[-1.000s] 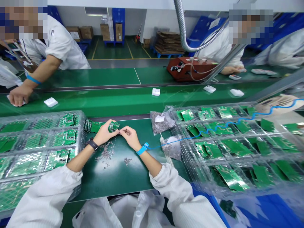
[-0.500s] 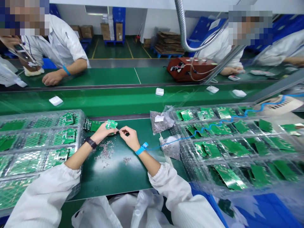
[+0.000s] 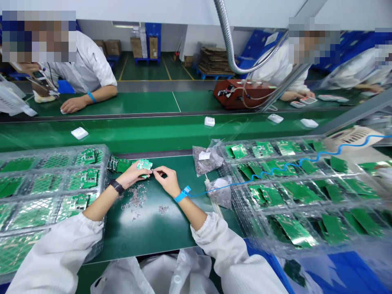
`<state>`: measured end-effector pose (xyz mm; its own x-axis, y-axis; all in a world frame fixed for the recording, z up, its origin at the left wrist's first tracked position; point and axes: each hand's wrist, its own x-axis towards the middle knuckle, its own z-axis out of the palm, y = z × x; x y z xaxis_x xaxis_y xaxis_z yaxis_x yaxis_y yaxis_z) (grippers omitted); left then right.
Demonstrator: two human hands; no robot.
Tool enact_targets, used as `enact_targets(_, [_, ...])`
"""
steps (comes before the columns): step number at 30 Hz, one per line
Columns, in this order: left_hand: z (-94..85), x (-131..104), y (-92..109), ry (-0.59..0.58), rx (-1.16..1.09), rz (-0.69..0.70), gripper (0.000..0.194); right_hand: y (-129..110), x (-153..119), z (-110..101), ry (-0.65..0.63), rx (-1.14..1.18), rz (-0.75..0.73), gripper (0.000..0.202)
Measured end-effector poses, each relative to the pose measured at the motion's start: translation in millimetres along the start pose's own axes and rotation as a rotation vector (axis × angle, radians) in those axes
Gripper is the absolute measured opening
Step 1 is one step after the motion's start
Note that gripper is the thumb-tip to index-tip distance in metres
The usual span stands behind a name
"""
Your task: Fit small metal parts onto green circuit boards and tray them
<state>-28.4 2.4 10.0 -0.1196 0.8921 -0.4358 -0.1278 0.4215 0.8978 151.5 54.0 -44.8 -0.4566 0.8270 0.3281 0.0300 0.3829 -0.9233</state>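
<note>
A small green circuit board (image 3: 145, 164) is gripped in my left hand (image 3: 131, 176), tilted above the green work mat (image 3: 147, 234). The fingers of my right hand (image 3: 167, 178) are pinched together at the board's right edge. Whatever tiny part sits in that pinch is too small to name. Below my hands lies a loose scatter of small metal parts (image 3: 134, 199), with a smaller pile (image 3: 163, 210) to its right. More circuit boards (image 3: 119, 164) stand stacked just behind my left hand. A blue strap (image 3: 183, 194) circles my right wrist.
Clear plastic trays of boards flank me, one left (image 3: 105, 163) and one right (image 3: 245, 212). Two bags of small parts (image 3: 206, 160) lie beside the right tray. A blue coiled cord (image 3: 232, 184) crosses that tray. White devices (image 3: 209, 121) rest on the conveyor; co-workers sit beyond it.
My hands stay together at the board, with little movement. The white devices on the conveyor shift slightly to the right relative to the bench. The view has tilted up a little.
</note>
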Motion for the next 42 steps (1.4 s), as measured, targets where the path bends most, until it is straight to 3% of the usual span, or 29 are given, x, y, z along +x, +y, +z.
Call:
enact_targets(9, [3.2,-1.9,3.7,0.031,-0.117,-0.024,0.059,-4.0,-0.7,-1.0,0.085,0.04,-0.062,0.016])
enact_targets(15, [3.9,-2.2,4.2,0.049,-0.105,-0.033,0.057,-4.4,-1.7,-1.0,0.134,0.001,-0.089,0.014])
enact_targets(24, [7.6,-5.1,5.5,0.001,0.002,0.056,0.05,5.0,-1.7,0.0,0.035,-0.203,-0.249,0.013])
enact_targets(27, [1.4,1.5,-1.3,0.045,0.18,0.112,0.051,5.6,-0.1,-0.7,0.06,-0.201,-0.193,0.013])
enact_targets(31, [-10.2,13.1,-14.6,0.187,0.587,0.244,0.062,5.2,2.0,-1.9,0.144,-0.12,-0.022,0.012])
enact_targets(34, [-14.6,17.5,-21.8,0.26,0.746,0.287,0.069,5.2,3.1,0.6,0.12,-0.048,0.074,0.013])
enact_targets(39, [-8.8,15.2,-22.7,0.156,0.725,0.212,0.065,4.6,5.6,10.7,0.099,0.005,0.137,0.016])
enact_targets(42, [-4.5,13.0,-19.1,0.104,0.693,0.324,0.043,3.2,6.6,14.9,0.108,0.026,0.158,0.016])
